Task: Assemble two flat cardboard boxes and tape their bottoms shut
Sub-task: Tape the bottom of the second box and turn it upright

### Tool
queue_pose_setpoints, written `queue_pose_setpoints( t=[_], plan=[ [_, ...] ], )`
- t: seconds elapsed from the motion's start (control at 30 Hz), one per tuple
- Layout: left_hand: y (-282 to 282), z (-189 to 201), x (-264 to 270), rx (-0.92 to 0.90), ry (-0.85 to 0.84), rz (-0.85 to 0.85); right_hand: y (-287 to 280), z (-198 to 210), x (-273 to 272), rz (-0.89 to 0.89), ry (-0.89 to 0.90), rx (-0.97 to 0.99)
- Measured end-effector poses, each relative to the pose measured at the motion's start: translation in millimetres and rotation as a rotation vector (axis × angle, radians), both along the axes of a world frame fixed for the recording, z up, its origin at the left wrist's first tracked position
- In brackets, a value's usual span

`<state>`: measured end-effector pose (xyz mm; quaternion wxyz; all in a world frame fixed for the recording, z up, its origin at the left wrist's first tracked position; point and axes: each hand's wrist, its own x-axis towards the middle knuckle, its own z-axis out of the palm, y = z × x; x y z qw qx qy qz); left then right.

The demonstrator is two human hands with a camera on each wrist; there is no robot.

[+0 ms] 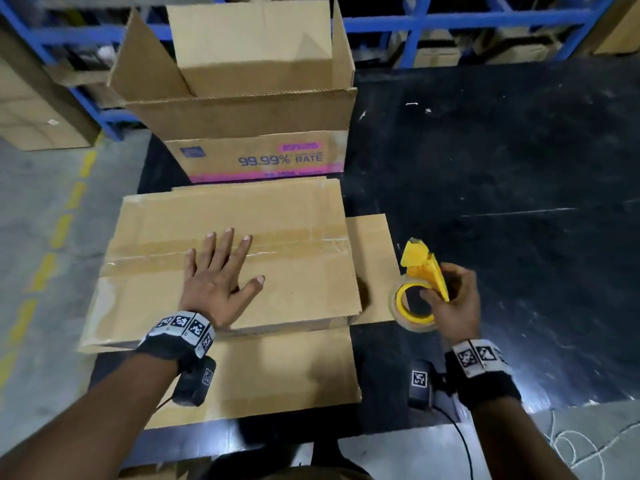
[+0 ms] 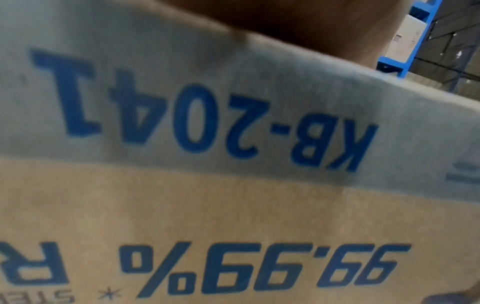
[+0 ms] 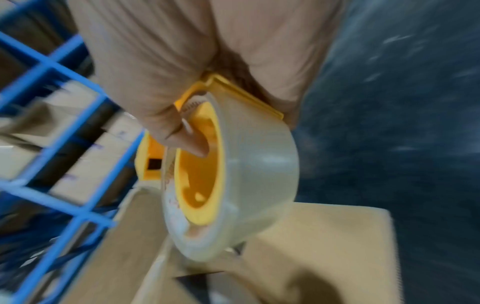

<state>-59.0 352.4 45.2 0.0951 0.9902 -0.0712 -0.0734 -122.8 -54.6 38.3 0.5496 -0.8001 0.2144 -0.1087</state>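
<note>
A dark, scuffed desk (image 1: 502,161) carries the cardboard. At its far side stands an upright printed box (image 1: 256,157) with its top flaps open; directly in front of it, toward the near edge, rests a second box (image 1: 294,216) turned bottom-up, a strip of clear tape along its seam, its lower flaps (image 1: 277,368) spread flat on the desk at the near and right sides. Grey floor (image 1: 41,237) with a dashed yellow line lies left of the desk.

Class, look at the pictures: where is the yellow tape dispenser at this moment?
In the head view the tape dispenser is held in the right hand, above the dark table, just right of the taped box.
</note>
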Motion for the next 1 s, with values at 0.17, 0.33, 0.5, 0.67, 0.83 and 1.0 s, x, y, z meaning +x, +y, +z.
queue_pose_setpoints(
  t=[0.17,0.33,0.5,0.67,0.83,1.0],
  plan=[
    [15,18,2,-0.461,0.004,0.106,68,76,71,0.406,-0.135,-0.060],
    [41,34,11,-0.998,-0.010,0.319,176,112,124,0.764,-0.215,-0.154],
    [77,71,27,-1.352,-0.095,0.557,250,99,148,0.950,-0.146,-0.277],
    [104,88,38,-1.527,0.056,0.587,278,86,153,0.930,-0.091,-0.350],
    [114,77,45,-1.515,0.162,0.586,290,91,155,0.938,-0.027,-0.413],
    [124,70,52,-1.498,0.160,0.625,299,88,152,0.940,-0.030,-0.440]
  ],
)
